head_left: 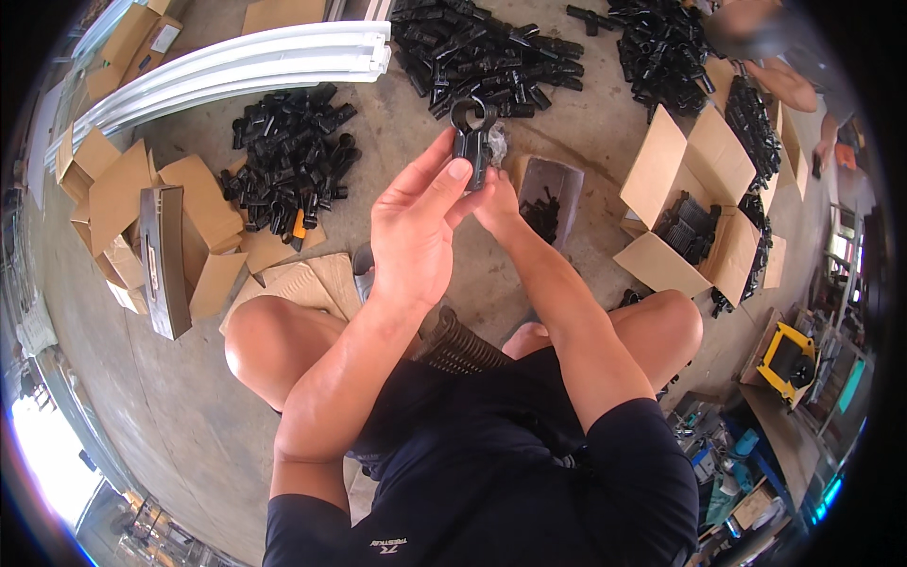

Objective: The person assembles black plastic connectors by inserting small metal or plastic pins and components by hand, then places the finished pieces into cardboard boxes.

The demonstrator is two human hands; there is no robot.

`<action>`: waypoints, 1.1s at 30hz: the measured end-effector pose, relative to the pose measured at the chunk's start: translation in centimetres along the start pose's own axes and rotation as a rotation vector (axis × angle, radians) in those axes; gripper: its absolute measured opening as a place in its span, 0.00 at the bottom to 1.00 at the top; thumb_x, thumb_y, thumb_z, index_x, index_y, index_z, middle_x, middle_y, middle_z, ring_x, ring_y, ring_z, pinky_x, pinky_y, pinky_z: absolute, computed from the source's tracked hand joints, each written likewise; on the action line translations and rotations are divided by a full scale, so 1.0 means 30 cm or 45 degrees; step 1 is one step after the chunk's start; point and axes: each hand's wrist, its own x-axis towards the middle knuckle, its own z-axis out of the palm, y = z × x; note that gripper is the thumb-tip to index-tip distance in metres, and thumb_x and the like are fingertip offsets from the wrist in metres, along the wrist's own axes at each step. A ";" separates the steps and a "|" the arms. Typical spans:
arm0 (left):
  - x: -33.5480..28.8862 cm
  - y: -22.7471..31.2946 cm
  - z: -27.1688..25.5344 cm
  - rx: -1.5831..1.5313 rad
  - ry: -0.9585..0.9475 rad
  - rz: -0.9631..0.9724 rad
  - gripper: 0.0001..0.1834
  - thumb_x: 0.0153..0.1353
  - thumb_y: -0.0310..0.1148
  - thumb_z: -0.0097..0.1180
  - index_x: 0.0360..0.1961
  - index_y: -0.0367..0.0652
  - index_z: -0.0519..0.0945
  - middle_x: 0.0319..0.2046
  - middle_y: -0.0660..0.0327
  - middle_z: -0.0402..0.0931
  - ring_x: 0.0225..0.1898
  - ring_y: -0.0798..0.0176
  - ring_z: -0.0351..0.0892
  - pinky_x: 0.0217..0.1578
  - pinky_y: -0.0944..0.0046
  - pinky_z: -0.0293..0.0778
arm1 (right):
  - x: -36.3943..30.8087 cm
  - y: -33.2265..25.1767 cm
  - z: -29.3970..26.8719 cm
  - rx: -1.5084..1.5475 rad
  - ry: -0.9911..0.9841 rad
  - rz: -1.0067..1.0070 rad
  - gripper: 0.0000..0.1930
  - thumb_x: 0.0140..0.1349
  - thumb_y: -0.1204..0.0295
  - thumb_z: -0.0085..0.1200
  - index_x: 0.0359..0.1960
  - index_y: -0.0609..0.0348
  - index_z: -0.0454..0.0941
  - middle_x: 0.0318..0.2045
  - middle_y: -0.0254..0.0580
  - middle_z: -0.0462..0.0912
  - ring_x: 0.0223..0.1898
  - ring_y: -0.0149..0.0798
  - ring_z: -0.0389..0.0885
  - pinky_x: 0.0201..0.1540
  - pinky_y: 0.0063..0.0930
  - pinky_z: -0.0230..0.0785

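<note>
We hold a black fitting (pixel 472 163) in our left hand (pixel 413 222), its body pinched between the thumb and the fingers. The fitting lies at the fingertips, and its open ring (pixel 471 115) sticks out past them, on the side away from the palm. Our right hand (pixel 495 200) is close at the fitting's lower end, just right of the left hand; its fingers are partly hidden, so we cannot tell whether they grasp the piece or only touch it.

Just behind the fitting, near the right fingers, we see a crumpled clear plastic bag (pixel 499 146). To the right of the right hand a grey bin (pixel 570 189) contains small black parts (pixel 540 217), and farther right an open carton (pixel 654 163) holds more dark pieces (pixel 687 229). Beyond both hands we have a large heap of black fittings (pixel 482 57) on the floor, and a smaller heap (pixel 291 156) lies left of the left hand.
</note>
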 end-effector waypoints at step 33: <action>-0.064 -0.081 0.068 0.016 -0.109 -0.001 0.18 0.70 0.23 0.58 0.60 0.36 0.79 0.50 0.56 0.84 0.48 0.59 0.87 0.53 0.54 0.85 | -0.228 -0.059 -1.045 1.219 0.720 -0.086 0.11 0.61 0.85 0.61 0.44 0.60 0.86 0.41 0.43 0.88 0.38 0.35 0.88 0.39 0.25 0.80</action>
